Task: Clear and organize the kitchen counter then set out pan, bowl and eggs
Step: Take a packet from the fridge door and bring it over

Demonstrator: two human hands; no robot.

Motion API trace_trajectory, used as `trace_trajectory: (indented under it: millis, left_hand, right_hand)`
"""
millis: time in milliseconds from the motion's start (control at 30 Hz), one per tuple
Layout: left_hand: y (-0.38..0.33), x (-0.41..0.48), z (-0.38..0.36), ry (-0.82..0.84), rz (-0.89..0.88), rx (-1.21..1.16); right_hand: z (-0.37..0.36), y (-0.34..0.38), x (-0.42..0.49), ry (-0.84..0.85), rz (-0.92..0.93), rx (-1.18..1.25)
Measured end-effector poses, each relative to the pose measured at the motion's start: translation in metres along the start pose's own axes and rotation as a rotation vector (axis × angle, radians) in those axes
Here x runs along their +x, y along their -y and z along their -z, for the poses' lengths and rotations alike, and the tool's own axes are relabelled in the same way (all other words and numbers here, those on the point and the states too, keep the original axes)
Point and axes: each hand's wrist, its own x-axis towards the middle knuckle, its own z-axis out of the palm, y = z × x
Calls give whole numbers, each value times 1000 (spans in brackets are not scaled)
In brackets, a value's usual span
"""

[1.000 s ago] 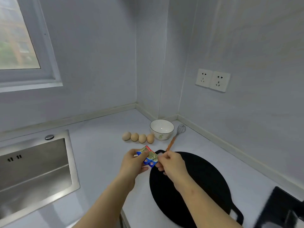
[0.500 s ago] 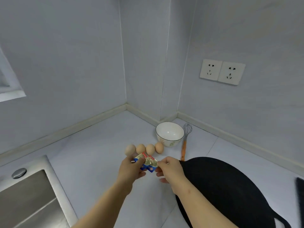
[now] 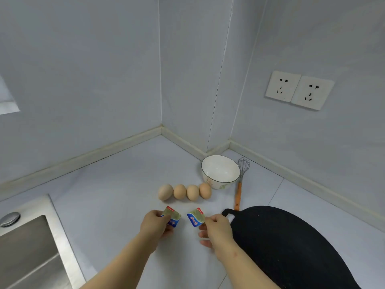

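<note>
1. At the far left a stainless-steel sink [image 3: 31,257] is set into the counter. Its brushed rim is straight-edged, and a round chrome cap [image 3: 10,219] sits on its back ledge.
2. The counter [image 3: 116,184] is a smooth, pale, matte slab running into the corner, with a cream upstand along both walls.
3. My left hand [image 3: 155,226] is over the counter in front of me with its fingers curled. Thumb and fingers pinch a small crinkly left sachet [image 3: 171,217], glossy foil in blue, red and yellow-green.
4. Just beyond my hands lie four eggs [image 3: 179,191]. They are tan, matte ovals side by side in a row, each touching the next, and the rightmost is just beside the bowl.
5. My right hand [image 3: 216,228] pinches the right sachet [image 3: 195,216] by its edge between thumb and forefinger. My other fingers are loosely spread below it and hold nothing. The two sachets are apart, with bare counter showing between them.
6. The bowl [image 3: 220,172] stands upright near the corner. It is round, white and glazed, with a thin dark line at the rim and a faint greenish pattern outside.
7. A whisk [image 3: 238,195] lies flat at the bowl's right side. Its wire balloon head is toward the wall and its orange handle points at the pan.
8. The pan [image 3: 291,247] lies on the counter at my right. It is black, flat and round with a matte, faintly speckled face, and its small loop handle is next to my right hand.
9. Two white square plastic sockets [image 3: 300,89] sit side by side on the right wall.
</note>
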Motion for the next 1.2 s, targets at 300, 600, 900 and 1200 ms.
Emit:
trace_trajectory:
  millis: [300, 600, 900, 1200]
  left_hand:
    - [0, 7, -7, -130, -21, 51]
    - [-6, 1, -8, -147, -70, 197]
    - [-8, -4, -7, -179, -60, 264]
    - [-2, -7, -4, -175, -75, 254]
  right_hand:
    - [-14, -8, 22, -21, -80, 26]
    - [-9, -9, 27, -33, -65, 50]
    - [-9, -11, 23, -82, -18, 5]
    - [-12, -13, 20, -35, 28, -120]
